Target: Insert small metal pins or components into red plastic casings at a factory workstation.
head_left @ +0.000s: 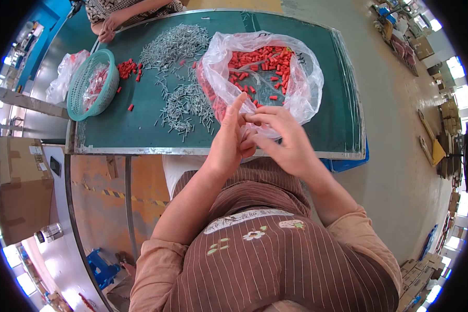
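Note:
My left hand (pixel 228 139) and my right hand (pixel 288 141) meet over the near edge of the table. The left fingers curl inward, with one digit pointing up. Bent right fingers come close to the left ones in a pinch. Anything they hold is hidden between the fingers. Just beyond them lies an open clear plastic bag (pixel 309 86) with many small red plastic caps (pixel 265 60) in it. Left of the bag, small grey metal pins (pixel 184 109) lie loose, and a bigger heap of such pins (pixel 174 46) is behind.
A green-topped table (pixel 140 132) carries everything. At its left are a mint plastic basket (pixel 109 88) with a bag inside and a small pile of red caps (pixel 127 67). Across the far left corner, another person's hands (pixel 107 28) are at work. A cardboard box (pixel 21 182) stands left.

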`<action>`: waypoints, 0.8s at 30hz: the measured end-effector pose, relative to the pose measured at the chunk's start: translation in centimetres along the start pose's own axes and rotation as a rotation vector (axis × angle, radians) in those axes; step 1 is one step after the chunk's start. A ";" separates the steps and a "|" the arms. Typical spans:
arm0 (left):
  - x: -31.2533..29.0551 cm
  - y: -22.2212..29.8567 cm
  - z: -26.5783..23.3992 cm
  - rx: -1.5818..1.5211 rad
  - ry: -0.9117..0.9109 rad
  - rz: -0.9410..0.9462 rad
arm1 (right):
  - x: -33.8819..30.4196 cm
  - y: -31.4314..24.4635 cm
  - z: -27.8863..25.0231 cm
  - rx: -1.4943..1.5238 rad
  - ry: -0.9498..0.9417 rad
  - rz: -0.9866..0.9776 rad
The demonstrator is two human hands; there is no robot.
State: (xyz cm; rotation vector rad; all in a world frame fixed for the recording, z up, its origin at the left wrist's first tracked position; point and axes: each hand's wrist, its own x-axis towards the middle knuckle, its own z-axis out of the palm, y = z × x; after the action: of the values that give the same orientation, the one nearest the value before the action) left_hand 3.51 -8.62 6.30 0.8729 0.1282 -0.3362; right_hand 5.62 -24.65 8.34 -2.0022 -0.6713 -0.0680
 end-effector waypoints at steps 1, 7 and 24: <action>-0.3 -0.2 0.1 0.050 0.014 -0.002 | 0.0 0.3 1.2 -0.038 0.015 -0.030; -1.4 -0.6 -0.7 -0.034 0.113 -0.011 | 0.1 2.4 3.2 0.118 -0.011 -0.020; -2.3 -0.3 -5.0 -0.009 0.237 0.049 | 2.8 0.8 5.3 0.784 -0.257 0.493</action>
State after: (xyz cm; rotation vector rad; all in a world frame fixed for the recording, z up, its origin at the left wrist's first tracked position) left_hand 1.32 -4.44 3.47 0.9032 0.3273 -0.1849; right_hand 7.21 -19.34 5.92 -1.3602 -0.2674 0.6590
